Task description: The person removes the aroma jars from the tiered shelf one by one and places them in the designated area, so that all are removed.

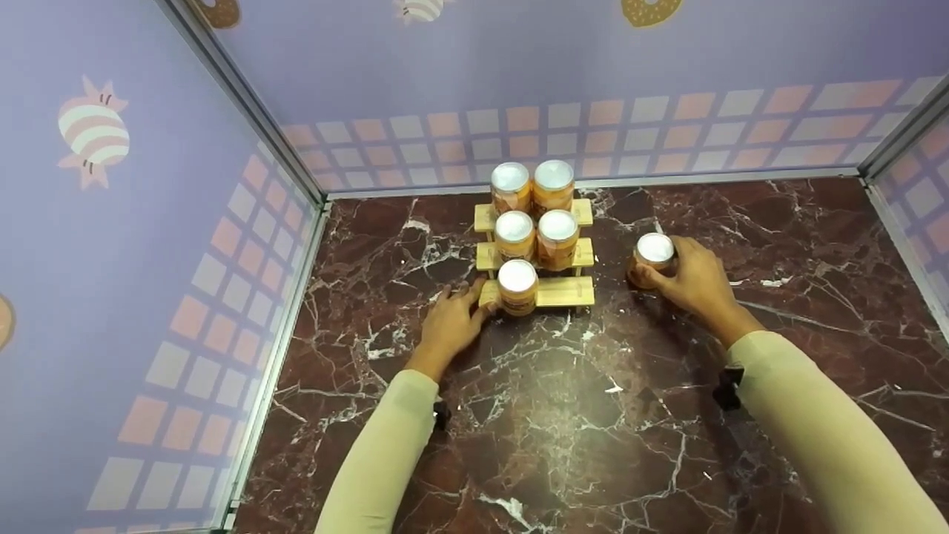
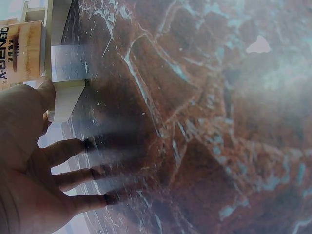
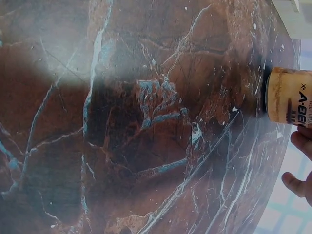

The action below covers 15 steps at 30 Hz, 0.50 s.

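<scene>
A small three-step wooden rack bears several orange-labelled jars with white lids: two on the back step, two on the middle one, and a single jar at the left of the front step. My left hand pinches the front step's left end between thumb and index finger, beside that jar. Its other fingers spread out straight over the tabletop in the left wrist view. To the right of the rack, my right hand grips another jar from its right side. That jar is upright, its base close to the tabletop.
Dark red marbled tabletop extends around the rack. A patterned purple back wall stands just behind it, with a left side panel and a right side panel flanking the table. White specks dot the surface.
</scene>
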Motion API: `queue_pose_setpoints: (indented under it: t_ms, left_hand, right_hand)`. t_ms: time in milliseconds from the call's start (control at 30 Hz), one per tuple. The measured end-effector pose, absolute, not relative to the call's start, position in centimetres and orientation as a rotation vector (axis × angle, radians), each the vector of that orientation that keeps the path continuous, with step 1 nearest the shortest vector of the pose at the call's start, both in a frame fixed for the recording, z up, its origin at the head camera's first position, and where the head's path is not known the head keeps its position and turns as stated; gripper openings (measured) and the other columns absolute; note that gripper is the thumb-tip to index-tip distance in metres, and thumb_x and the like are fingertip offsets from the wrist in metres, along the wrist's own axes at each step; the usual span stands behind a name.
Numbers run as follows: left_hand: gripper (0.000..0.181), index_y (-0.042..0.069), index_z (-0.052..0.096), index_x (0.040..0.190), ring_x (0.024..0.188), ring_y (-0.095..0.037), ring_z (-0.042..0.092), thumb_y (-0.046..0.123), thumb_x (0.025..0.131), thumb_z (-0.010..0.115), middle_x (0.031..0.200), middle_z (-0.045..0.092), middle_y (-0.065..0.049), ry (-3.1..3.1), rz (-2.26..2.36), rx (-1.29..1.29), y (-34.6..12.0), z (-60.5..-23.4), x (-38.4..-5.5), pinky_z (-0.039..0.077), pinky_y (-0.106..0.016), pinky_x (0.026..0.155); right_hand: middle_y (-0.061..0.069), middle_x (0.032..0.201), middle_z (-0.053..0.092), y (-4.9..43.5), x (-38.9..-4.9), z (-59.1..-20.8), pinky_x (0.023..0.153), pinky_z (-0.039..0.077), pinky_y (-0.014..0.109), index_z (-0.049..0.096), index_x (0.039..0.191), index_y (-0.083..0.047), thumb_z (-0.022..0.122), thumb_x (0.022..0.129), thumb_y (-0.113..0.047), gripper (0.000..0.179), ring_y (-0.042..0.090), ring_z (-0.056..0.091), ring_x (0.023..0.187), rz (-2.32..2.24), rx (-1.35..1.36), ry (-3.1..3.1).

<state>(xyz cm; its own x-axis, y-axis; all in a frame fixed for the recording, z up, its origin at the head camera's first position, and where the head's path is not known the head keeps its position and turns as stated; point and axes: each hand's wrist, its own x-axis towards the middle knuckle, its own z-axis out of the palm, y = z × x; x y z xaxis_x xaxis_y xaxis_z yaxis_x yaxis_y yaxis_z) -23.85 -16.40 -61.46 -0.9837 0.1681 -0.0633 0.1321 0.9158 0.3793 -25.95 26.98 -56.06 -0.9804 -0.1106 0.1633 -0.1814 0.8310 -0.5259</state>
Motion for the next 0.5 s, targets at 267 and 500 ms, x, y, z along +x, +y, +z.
queue_pose_setpoints:
  t_ms: [267, 500]
  left_hand:
    - [0.071, 0.039, 0.041, 0.172, 0.161, -0.051, 0.041, 0.071, 0.109, 0.05, 0.172, 0.049, -0.014, 2.948, 0.591, 0.214, -16.4, -61.0, -23.9, 0.043, -0.076, 0.122]
    - [0.071, 0.035, 0.044, 0.171, 0.163, -0.05, 0.038, 0.067, 0.108, 0.055, 0.172, 0.049, -0.014, 2.923, 0.603, 0.201, -16.0, -59.4, -23.1, 0.044, -0.077, 0.121]
  right_hand:
    - [0.04, 0.134, 0.064, 27.2, -26.2, -56.1, 0.11, 0.048, 0.077, 0.057, 0.143, 0.016, 0.081, 0.101, -0.034, 0.069, 0.061, 0.062, 0.124, 0.858, 0.199, -2.903]
    - [0.04, 0.141, 0.062, 27.3, -26.1, -56.2, 0.11, 0.049, 0.077, 0.054, 0.148, 0.016, 0.081, 0.101, -0.036, 0.074, 0.062, 0.061, 0.129, 0.846, 0.173, -2.911]
